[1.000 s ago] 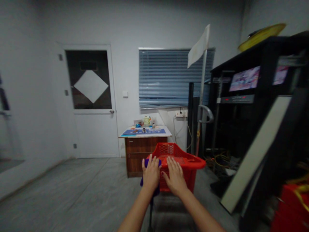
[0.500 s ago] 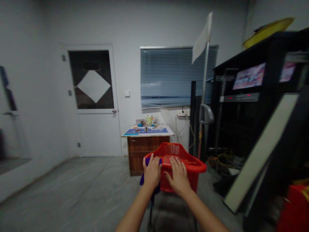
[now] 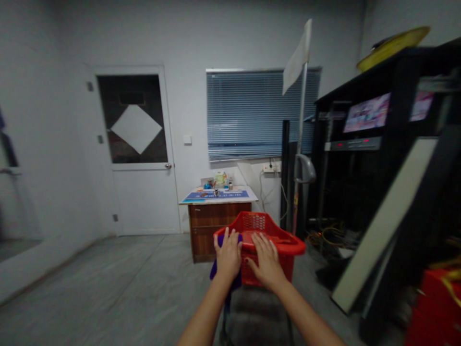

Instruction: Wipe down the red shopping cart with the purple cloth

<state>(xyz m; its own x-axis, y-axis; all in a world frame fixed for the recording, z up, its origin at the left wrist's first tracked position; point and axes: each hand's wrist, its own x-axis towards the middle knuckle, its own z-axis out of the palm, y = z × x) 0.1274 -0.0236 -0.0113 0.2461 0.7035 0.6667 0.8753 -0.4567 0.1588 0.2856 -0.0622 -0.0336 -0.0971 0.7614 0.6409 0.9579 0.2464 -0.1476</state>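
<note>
A red plastic shopping basket with a perforated far wall stands in front of me on a dark, thin-legged frame, like a small cart. My left hand lies on its near left rim, over a purple cloth draped there. The fingers stretch forward, slightly apart, and do not wrap round the cloth. On the near rim to the right, my right hand rests flat with the thumb spread out. The undersides of both hands are hidden.
Beyond the basket stands a brown drawer cabinet with small bottles on top. A metal pole bearing a white board rises behind it. On the right are a black rack and a leaning pale panel. A white door is at left.
The room has shifted slightly left in view, as if my head turned a little right. Both hands keep their places on the basket rim.
</note>
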